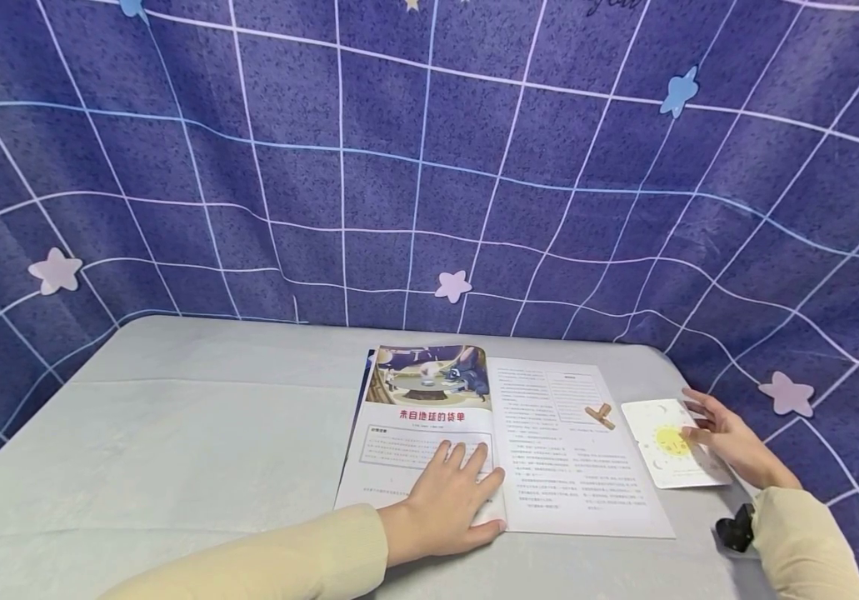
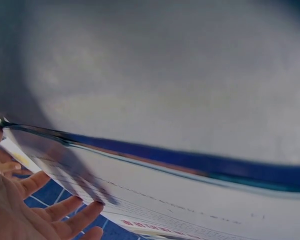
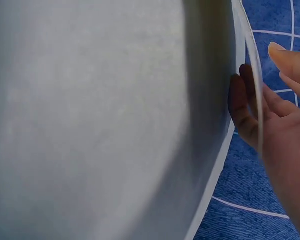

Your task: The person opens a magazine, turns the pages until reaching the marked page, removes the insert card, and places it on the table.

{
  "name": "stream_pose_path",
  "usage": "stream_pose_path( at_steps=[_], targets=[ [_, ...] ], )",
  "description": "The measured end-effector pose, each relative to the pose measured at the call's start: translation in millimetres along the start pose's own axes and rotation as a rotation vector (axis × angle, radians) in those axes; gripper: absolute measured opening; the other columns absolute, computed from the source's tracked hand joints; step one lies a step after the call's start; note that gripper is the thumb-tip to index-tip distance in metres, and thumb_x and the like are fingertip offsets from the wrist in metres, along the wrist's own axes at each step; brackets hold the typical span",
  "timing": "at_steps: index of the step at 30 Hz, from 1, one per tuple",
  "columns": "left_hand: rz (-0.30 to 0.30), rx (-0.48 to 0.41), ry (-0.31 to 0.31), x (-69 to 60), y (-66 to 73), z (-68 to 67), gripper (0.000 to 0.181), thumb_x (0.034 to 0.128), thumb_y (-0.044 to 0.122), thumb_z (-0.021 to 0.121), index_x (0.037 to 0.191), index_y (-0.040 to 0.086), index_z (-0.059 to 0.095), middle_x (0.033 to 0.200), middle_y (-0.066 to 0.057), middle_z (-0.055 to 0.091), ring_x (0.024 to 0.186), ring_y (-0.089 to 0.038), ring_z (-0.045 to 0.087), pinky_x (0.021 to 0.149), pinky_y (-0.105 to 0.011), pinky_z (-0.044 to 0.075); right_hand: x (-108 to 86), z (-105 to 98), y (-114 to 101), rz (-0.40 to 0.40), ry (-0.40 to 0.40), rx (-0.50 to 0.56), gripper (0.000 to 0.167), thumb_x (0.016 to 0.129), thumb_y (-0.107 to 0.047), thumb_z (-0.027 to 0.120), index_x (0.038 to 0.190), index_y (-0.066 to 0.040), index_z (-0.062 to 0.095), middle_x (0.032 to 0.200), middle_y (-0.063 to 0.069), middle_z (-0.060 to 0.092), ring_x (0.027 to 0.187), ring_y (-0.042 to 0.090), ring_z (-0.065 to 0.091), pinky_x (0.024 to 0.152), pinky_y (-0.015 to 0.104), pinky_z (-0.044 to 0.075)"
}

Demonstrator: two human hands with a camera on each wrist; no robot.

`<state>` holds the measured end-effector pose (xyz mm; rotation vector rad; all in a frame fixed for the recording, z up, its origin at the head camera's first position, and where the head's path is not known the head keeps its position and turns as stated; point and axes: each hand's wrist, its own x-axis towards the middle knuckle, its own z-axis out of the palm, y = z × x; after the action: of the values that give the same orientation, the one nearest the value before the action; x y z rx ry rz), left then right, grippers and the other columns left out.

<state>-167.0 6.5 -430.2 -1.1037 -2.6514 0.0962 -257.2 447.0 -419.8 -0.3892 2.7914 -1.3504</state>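
An open magazine [image 1: 579, 492] lies on the table, with a coloured picture and red Chinese heading on its left page. My left hand [image 1: 447, 500] rests on that page near the spine, fingers spread; the left wrist view shows the fingers [image 2: 70, 210] stretched along the paper. Right of the magazine is a thin white card [image 1: 665, 467] with rounded corners and a yellow sun. My right hand [image 1: 732, 446] holds its right side, thumb over the face. In the right wrist view the card [image 3: 257, 85] shows edge-on, with some fingers [image 3: 245, 115] on its table side.
Pale grey cloth covers the table [image 1: 174, 458], whose right edge runs close to my right hand. A blue curtain [image 1: 369, 208] with white lines and stars hangs behind. A small black device [image 1: 735, 529] sits at my right wrist.
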Motion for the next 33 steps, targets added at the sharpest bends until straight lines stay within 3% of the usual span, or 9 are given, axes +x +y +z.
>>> stream_pose_path(
  at_steps=[3, 5, 7, 9, 11, 14, 17, 30, 33],
  targets=[
    [0.0, 0.0, 0.002, 0.2, 0.1, 1.3, 0.06, 0.0879, 0.062, 0.032, 0.129, 0.021, 0.047, 0.131, -0.015, 0.048, 0.113, -0.033, 0.052, 0.095, -0.049, 0.037, 0.5, 2.4, -0.6, 0.008, 0.0, -0.021, 0.066, 0.088, -0.008, 0.057, 0.14, 0.008, 0.019, 0.125, 0.012, 0.045, 0.093, -0.015, 0.044, 0.074, 0.007, 0.038],
    [0.001, 0.001, 0.005, 0.1, 0.2, 1.6, 0.06, 0.0878, 0.062, 0.032, 0.129, 0.021, 0.047, 0.131, -0.015, 0.048, 0.113, -0.033, 0.052, 0.094, -0.049, 0.037, 1.3, 3.2, -1.3, 0.018, 0.002, -0.048, 0.065, 0.088, -0.008, 0.057, 0.138, 0.011, 0.019, 0.129, 0.03, 0.039, 0.093, -0.018, 0.041, 0.073, 0.006, 0.037],
    [-0.001, 0.004, 0.006, 0.1, 0.4, 2.0, 0.06, 0.0879, 0.062, 0.032, 0.129, 0.021, 0.047, 0.131, -0.015, 0.048, 0.112, -0.033, 0.052, 0.094, -0.049, 0.037, 2.1, 4.0, -2.1, 0.043, 0.003, -0.078, 0.065, 0.088, -0.01, 0.057, 0.137, 0.012, 0.02, 0.13, 0.037, 0.034, 0.093, -0.02, 0.038, 0.073, 0.006, 0.036],
    [-0.003, 0.006, 0.007, 0.1, 0.5, 2.3, 0.06, 0.088, 0.062, 0.032, 0.129, 0.021, 0.047, 0.132, -0.015, 0.047, 0.112, -0.033, 0.052, 0.094, -0.049, 0.037, 2.9, 4.1, -2.9, 0.074, -0.006, -0.104, 0.065, 0.089, -0.011, 0.056, 0.137, 0.011, 0.02, 0.132, 0.037, 0.033, 0.093, -0.019, 0.037, 0.072, 0.006, 0.036],
    [-0.006, 0.011, 0.004, 0.3, 0.6, 2.5, 0.06, 0.088, 0.063, 0.031, 0.129, 0.022, 0.047, 0.132, -0.014, 0.047, 0.112, -0.033, 0.052, 0.094, -0.049, 0.036, 3.4, 4.6, -4.5, 0.107, -0.015, -0.135, 0.065, 0.089, -0.014, 0.056, 0.138, 0.01, 0.02, 0.133, 0.036, 0.033, 0.098, -0.009, 0.043, 0.072, 0.007, 0.036],
    [-0.01, 0.02, 0.004, 0.6, 0.9, 2.9, 0.06, 0.088, 0.063, 0.03, 0.129, 0.022, 0.046, 0.132, -0.014, 0.047, 0.112, -0.032, 0.052, 0.095, -0.048, 0.037, 3.9, 4.9, -6.4, 0.145, -0.035, -0.162, 0.065, 0.09, -0.017, 0.055, 0.138, 0.009, 0.02, 0.134, 0.034, 0.032, 0.109, 0.021, 0.049, 0.073, 0.009, 0.037],
    [-0.009, 0.026, 0.012, 0.8, 0.6, 3.1, 0.06, 0.088, 0.063, 0.03, 0.129, 0.022, 0.046, 0.132, -0.014, 0.047, 0.112, -0.032, 0.052, 0.094, -0.048, 0.037, 4.6, 4.5, -8.0, 0.161, -0.046, -0.187, 0.065, 0.091, -0.02, 0.054, 0.138, 0.009, 0.021, 0.135, 0.034, 0.031, 0.116, 0.045, 0.04, 0.072, 0.01, 0.037],
    [-0.011, 0.012, 0.054, 1.5, -7.7, -1.8, 0.057, 0.0882, 0.061, 0.032, 0.125, 0.02, 0.048, 0.128, -0.009, 0.05, 0.106, -0.025, 0.053, 0.09, -0.043, 0.039, 9.0, 3.7, -17.3, 0.14, -0.037, -0.264, 0.061, 0.092, -0.024, 0.053, 0.135, 0.01, 0.026, 0.133, 0.034, 0.034, 0.115, 0.048, 0.042, 0.072, 0.014, 0.038],
    [-0.025, -0.011, 0.054, 0.6, -11.7, -4.6, 0.057, 0.0883, 0.06, 0.034, 0.125, 0.019, 0.049, 0.128, -0.009, 0.05, 0.106, -0.025, 0.053, 0.09, -0.044, 0.039, 9.2, 3.5, -22.2, 0.134, -0.037, -0.26, 0.061, 0.092, -0.023, 0.053, 0.135, 0.01, 0.025, 0.133, 0.035, 0.033, 0.115, 0.05, 0.041, 0.076, 0.021, 0.041]
  ],
)
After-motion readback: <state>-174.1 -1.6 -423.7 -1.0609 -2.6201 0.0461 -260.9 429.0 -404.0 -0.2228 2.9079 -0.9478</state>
